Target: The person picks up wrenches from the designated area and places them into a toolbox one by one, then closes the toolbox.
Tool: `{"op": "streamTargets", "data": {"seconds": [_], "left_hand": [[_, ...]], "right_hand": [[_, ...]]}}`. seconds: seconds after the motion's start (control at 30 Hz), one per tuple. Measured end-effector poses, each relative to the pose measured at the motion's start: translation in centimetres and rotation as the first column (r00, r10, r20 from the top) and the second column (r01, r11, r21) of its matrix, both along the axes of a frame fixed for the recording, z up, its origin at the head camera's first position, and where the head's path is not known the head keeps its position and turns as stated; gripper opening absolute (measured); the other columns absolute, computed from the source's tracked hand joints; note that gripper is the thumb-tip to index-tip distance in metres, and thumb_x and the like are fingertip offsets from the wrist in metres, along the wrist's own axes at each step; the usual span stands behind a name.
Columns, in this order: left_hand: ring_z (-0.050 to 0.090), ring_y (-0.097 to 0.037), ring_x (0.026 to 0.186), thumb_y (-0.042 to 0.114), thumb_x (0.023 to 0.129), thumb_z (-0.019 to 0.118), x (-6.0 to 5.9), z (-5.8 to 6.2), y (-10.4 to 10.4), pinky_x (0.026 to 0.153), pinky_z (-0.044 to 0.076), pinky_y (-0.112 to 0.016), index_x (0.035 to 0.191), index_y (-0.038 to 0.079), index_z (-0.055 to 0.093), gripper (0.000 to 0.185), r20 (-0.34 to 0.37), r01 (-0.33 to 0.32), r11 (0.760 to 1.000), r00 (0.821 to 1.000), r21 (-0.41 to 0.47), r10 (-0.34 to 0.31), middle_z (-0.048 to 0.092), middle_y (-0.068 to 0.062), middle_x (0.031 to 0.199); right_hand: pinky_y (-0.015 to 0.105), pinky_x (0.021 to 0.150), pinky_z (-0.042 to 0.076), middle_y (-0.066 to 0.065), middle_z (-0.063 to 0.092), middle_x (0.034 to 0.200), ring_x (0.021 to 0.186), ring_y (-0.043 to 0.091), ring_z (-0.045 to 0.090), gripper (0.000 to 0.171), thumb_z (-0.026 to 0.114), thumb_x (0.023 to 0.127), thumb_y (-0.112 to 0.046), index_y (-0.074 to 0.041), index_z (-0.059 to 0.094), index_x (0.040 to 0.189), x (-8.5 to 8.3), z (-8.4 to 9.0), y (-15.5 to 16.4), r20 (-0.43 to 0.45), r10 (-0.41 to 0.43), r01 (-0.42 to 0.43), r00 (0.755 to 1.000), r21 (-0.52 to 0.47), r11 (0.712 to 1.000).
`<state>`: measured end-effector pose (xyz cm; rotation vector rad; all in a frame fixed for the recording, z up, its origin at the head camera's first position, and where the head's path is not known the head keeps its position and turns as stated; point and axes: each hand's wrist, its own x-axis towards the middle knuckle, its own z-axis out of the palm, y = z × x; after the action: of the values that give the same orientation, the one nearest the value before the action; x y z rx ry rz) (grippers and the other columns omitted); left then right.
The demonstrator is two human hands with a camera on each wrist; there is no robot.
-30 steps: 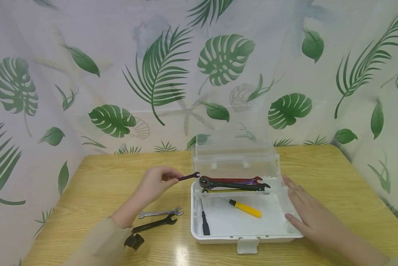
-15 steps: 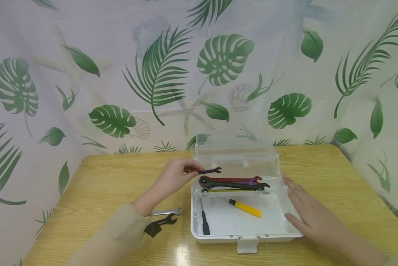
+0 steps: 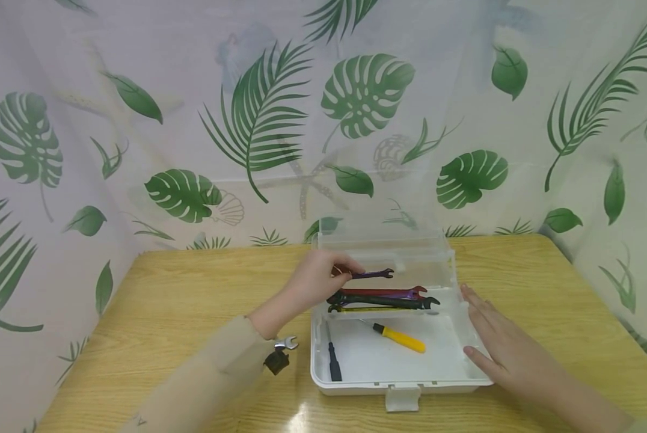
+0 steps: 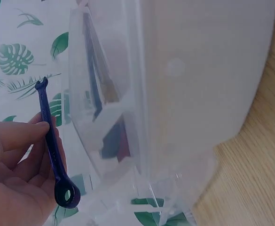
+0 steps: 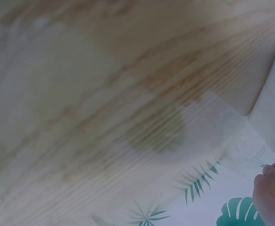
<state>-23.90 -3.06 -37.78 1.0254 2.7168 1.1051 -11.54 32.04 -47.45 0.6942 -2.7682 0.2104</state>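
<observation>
My left hand (image 3: 309,279) pinches a small dark blue-purple combination wrench (image 3: 376,273) between thumb and fingers, above the toolbox's raised tray. In the left wrist view, the wrench's ring end (image 4: 67,193) points down and its open end up. The white toolbox (image 3: 399,385) stands with its clear lid raised. In its tray lie a red wrench (image 3: 377,293), a black wrench (image 3: 394,300) and a yellowish one (image 3: 350,310), partly covered. My right hand (image 3: 510,352) rests with extended fingers against the box's right side.
Inside the box's bottom are a yellow-handled screwdriver (image 3: 404,339) and a black-handled screwdriver (image 3: 334,361). A silver wrench (image 3: 287,343) lies on the wooden table (image 3: 183,288), mostly behind my left sleeve. A leaf-patterned cloth (image 3: 280,120) hangs behind the table.
My left hand has carried the small wrench rightward from beside the box to over the tray. My left sleeve now covers the black wrench on the table. The right hand stays put.
</observation>
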Motion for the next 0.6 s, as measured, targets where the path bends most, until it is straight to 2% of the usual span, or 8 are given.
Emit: {"op": "streamTargets", "data": {"seconds": [0.3, 0.6], "left_hand": [[0.076, -0.023, 0.103, -0.003, 0.099, 0.069, -0.2, -0.4, 2.1, 0.087, 0.061, -0.021, 0.111, 0.005, 0.083, 0.02, 0.018, 0.066, 0.998, 0.998, -0.015, -0.066, 0.082, -0.01, 0.113], [0.077, -0.023, 0.101, 0.0, 0.098, 0.073, 0.0, -1.0, 3.5, 0.088, 0.062, -0.024, 0.109, 0.007, 0.083, 0.017, 0.073, 0.087, 0.996, 0.994, -0.036, -0.085, 0.083, -0.009, 0.11]], "right_hand": [[0.006, 0.124, -0.01, 0.01, 0.014, 0.18, 0.16, -0.007, -0.012, 0.089, 0.066, 0.103, -0.033, -0.003, 0.016, 0.169, -0.2, -0.2, 0.2, -0.016, 0.008, -0.008, 1.0, 0.007, 1.0], [0.007, 0.125, -0.009, 0.01, 0.015, 0.18, 0.161, -0.006, -0.011, 0.088, 0.067, 0.102, -0.032, -0.001, 0.019, 0.169, -0.2, -0.3, 0.2, -0.041, 0.025, -0.025, 0.999, 0.004, 1.0]]}}
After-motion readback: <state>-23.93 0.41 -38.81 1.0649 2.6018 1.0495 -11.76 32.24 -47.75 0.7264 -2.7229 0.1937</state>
